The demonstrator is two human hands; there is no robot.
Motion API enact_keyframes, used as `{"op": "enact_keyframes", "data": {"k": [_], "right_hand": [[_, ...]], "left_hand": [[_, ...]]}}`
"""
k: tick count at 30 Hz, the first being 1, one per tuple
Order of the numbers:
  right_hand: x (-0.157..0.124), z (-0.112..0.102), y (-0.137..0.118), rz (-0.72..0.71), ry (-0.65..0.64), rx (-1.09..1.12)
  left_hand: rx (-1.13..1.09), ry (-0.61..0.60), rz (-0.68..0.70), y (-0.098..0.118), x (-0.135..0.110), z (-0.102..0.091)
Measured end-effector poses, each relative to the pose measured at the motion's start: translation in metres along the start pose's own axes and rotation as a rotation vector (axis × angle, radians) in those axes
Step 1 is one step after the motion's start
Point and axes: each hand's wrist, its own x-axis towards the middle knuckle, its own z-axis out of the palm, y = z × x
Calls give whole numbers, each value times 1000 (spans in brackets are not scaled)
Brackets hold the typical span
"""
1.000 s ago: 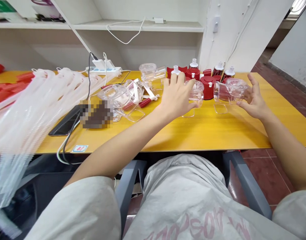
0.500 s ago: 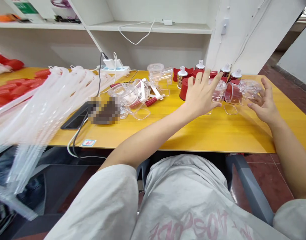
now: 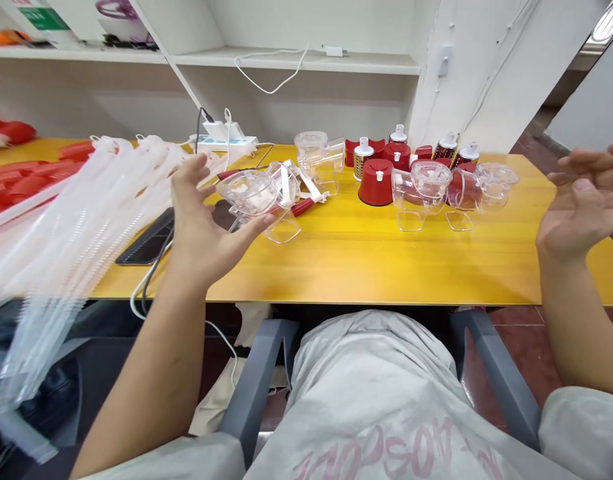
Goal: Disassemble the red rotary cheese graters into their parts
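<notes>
My left hand [image 3: 201, 230] is open, thumb and fingers spread apart, in front of a clear plastic housing [image 3: 249, 190]. Whether the thumb touches that housing I cannot tell. Beside it are white plastic parts [image 3: 287, 183] and a red handle-like piece [image 3: 302, 207]. My right hand [image 3: 583, 203] hangs open and bare at the right side, fingers loosely bent. To its left, apart from it, stand a clear housing with a round top [image 3: 496, 177] and a similar clear housing [image 3: 430, 179]. Next to these is a red cup-shaped base [image 3: 376, 183].
Metal grater drums [image 3: 362, 160] with white tips stand at the back. Another clear housing [image 3: 316, 153] is behind the white parts. Long clear plastic strips [image 3: 86, 227] drape over the left table edge beside red pieces [image 3: 36, 177]. A black phone-like slab [image 3: 146, 240] lies near cables and a power strip [image 3: 223, 141].
My left hand has swung from the housings on the right across to the left side. My right hand has drawn away rightward from the rightmost housing.
</notes>
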Motion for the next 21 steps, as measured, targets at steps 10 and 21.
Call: {"op": "enact_keyframes", "data": {"k": [10, 21], "right_hand": [[-55, 24, -112, 263, -488, 294], [-93, 40, -80, 429, -737, 529]], "left_hand": [[-236, -52, -199, -13, -7, 31], [-592, -159, 102, 2, 23, 125]]}}
